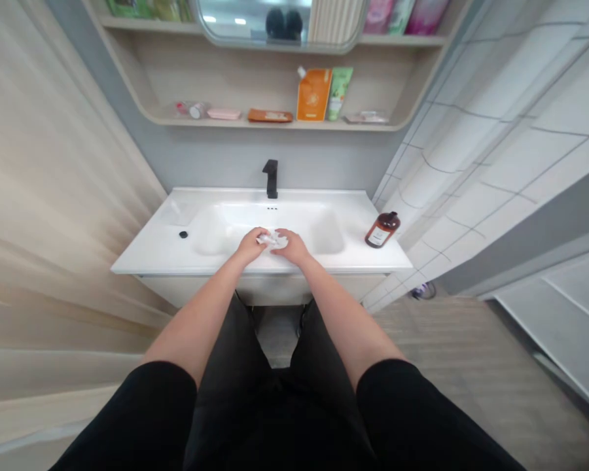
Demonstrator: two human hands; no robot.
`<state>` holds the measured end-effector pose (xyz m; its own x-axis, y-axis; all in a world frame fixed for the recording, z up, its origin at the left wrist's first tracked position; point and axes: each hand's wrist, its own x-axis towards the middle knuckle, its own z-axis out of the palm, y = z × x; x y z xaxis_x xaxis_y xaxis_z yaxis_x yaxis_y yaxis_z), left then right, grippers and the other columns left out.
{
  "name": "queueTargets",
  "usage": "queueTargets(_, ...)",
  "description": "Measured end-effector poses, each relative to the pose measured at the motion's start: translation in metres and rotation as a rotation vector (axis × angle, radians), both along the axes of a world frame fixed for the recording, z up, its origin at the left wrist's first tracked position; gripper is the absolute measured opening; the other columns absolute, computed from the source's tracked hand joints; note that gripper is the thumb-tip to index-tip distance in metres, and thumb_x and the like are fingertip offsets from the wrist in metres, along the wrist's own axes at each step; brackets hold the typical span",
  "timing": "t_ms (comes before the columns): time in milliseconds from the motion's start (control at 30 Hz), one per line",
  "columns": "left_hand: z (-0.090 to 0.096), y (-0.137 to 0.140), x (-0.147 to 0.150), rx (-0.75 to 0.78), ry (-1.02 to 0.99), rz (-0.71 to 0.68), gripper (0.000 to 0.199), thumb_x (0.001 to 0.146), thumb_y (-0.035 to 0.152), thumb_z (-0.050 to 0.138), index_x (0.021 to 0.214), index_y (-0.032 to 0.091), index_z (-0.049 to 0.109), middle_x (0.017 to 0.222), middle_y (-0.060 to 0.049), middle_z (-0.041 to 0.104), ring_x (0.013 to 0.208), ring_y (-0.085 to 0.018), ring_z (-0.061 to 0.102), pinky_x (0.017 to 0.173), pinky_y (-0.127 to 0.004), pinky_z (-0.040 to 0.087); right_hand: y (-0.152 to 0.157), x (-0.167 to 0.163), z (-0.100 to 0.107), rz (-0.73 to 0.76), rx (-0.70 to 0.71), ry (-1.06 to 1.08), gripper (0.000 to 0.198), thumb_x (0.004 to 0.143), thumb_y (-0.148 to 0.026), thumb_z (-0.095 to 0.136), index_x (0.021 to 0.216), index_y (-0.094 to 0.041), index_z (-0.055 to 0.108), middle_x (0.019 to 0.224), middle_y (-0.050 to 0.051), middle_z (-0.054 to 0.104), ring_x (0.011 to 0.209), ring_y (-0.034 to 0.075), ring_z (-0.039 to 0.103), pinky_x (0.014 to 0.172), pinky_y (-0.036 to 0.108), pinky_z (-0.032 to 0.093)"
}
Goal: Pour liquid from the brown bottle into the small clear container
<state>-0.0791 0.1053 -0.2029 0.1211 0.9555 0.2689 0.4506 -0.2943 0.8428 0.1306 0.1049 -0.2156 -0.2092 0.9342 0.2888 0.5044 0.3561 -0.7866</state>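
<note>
Both my hands meet over the front part of the white sink [328, 232], around a crumpled white tissue [273, 241]. My left hand [252, 244] grips the tissue's left side, with the fingers curled against it. On the other side, my right hand [292, 247] has its fingers closed on the tissue's right edge. Beyond the hands, a black faucet [271, 180] rises from the back rim of the sink.
A brown pump-less bottle [382, 229] stands on the counter's right end. To the left lie a small black cap-like piece [183, 234] and a clear container [179, 212]. Above, a shelf [216, 65] holds an orange pouch [314, 95] and a green tube [340, 93]. A curtain [53, 196] hangs left.
</note>
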Motion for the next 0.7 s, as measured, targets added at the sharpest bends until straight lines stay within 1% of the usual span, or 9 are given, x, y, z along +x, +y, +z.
queueTargets(67,0.0016,-0.0004,-0.0003,-0.027,-0.049,-0.002,0.032,0.074,0.018,0.077,0.106,0.024,0.073,0.114,-0.005,0.076,0.108,-0.028,0.068,0.096,-0.04,0.055,0.0003,-0.0003,-0.0005,-0.006,-0.013,0.032,0.076,0.064,-0.029,0.104,0.135,-0.028,0.077,0.125,0.006,0.081,0.117,0.031,0.076,0.115,0.048,0.056)
queueTargets(200,0.0041,-0.002,0.002,-0.038,-0.025,0.056,0.018,0.082,0.027,0.08,0.098,0.023,0.072,0.104,-0.005,0.075,0.097,-0.026,0.067,0.095,-0.042,0.055,0.0006,-0.0006,-0.0011,-0.018,-0.03,0.062,0.077,0.063,-0.031,0.104,0.135,-0.028,0.077,0.123,0.006,0.081,0.118,0.03,0.077,0.115,0.048,0.057)
queueTargets(300,0.0044,-0.0033,0.0018,-0.045,0.009,0.03,0.015,0.082,0.028,0.08,0.094,0.023,0.072,0.096,-0.004,0.074,0.09,-0.026,0.067,0.094,-0.042,0.054,0.0009,-0.0001,-0.0013,-0.005,-0.033,0.061,0.077,0.063,-0.029,0.104,0.134,-0.027,0.077,0.123,0.006,0.082,0.117,0.031,0.077,0.114,0.048,0.057)
queueTargets(333,0.0043,-0.0035,0.0012,-0.05,0.005,0.014,0.015,0.081,0.024,0.079,0.095,0.023,0.074,0.097,-0.004,0.075,0.09,-0.026,0.067,0.094,-0.042,0.054,0.0009,0.0002,-0.0015,0.0,-0.029,0.061,0.076,0.062,-0.028,0.104,0.134,-0.027,0.077,0.124,0.006,0.082,0.117,0.031,0.077,0.115,0.048,0.057)
queueTargets(400,0.0041,-0.0033,-0.0002,-0.054,-0.019,-0.006,0.024,0.076,0.017,0.077,0.1,0.022,0.076,0.105,-0.005,0.078,0.092,-0.025,0.069,0.094,-0.04,0.055,0.001,0.0006,-0.0023,0.013,-0.022,0.067,0.076,0.062,-0.028,0.103,0.134,-0.026,0.077,0.125,0.007,0.082,0.118,0.031,0.077,0.115,0.047,0.057)
queueTargets(467,0.004,-0.0025,-0.0007,-0.044,-0.039,-0.008,0.03,0.074,0.016,0.077,0.103,0.022,0.077,0.113,-0.006,0.078,0.096,-0.025,0.07,0.095,-0.04,0.056,0.0013,0.0007,-0.0033,0.015,-0.022,0.074,0.076,0.063,-0.028,0.103,0.135,-0.027,0.077,0.126,0.006,0.082,0.118,0.03,0.077,0.114,0.047,0.058)
queueTargets(600,0.0029,-0.0007,0.0003,-0.023,-0.022,0.027,0.019,0.081,0.027,0.081,0.098,0.022,0.078,0.108,-0.008,0.077,0.099,-0.027,0.07,0.098,-0.043,0.056,0.002,0.0007,-0.0046,0.008,-0.021,0.059,0.077,0.064,-0.029,0.103,0.136,-0.026,0.076,0.126,0.007,0.082,0.119,0.031,0.077,0.115,0.048,0.057)
queueTargets(633,0.0024,-0.0004,0.0003,-0.027,-0.025,0.027,0.02,0.08,0.026,0.081,0.1,0.022,0.078,0.107,-0.009,0.077,0.1,-0.028,0.07,0.099,-0.043,0.056,0.0021,0.0007,-0.0045,0.011,-0.018,0.052,0.077,0.063,-0.029,0.104,0.135,-0.026,0.076,0.127,0.007,0.082,0.12,0.031,0.077,0.116,0.048,0.057)
queueTargets(700,0.0008,0.0003,-0.0007,-0.041,-0.061,-0.001,0.033,0.075,0.02,0.08,0.109,0.021,0.079,0.113,-0.009,0.078,0.104,-0.028,0.071,0.1,-0.043,0.057,0.0019,0.0008,-0.0039,0.019,-0.011,0.043,0.077,0.063,-0.028,0.104,0.135,-0.026,0.077,0.128,0.007,0.082,0.121,0.031,0.077,0.117,0.048,0.056)
